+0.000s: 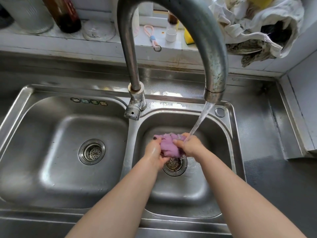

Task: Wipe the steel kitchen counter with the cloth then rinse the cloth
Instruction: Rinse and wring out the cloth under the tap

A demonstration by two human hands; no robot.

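Head view: I see my left hand (pixel 155 152) and right hand (pixel 187 146) bunching the soft, sodden purple cloth (pixel 169 146) between them under running water (pixel 199 120); it looks limp and best gripped wadded.

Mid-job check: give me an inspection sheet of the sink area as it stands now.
Surface: steel counter around a double sink; left basin holds only its strainer.
Job's things: purple cloth bunched under the running tap, over the right basin's drain.
Clutter: bottle, white cup, yellow sponge, pink loop, heaped rags on the back ledge.
Grippers: left hand and right hand both grip the cloth.
Cables: nothing seen.
Surroundings: white wall at right.
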